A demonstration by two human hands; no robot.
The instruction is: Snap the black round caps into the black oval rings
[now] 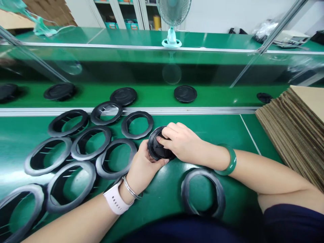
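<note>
A round black plastic cap [160, 150] is held tilted above the green table, its ridged inner side facing me. My left hand [146, 162] grips its rim from the lower left, thumb along the near edge. From the right, my right hand [183, 141] presses its fingertips into the cap; what they touch inside is partly hidden. One black ring [186, 192] lies on the table below my right wrist. Several more rings stand in a cluster to the left, the nearest to my left hand being a black ring [100, 165] and another black ring [149, 125] behind it.
Beyond a metal rail [202, 110], a green belt [152, 101] carries several black caps, one cap [185, 93] straight ahead. A stack of cardboard sheets [291, 125] stands at the right. A clear panel rises behind the belt, with a small fan [172, 37] on the shelf above.
</note>
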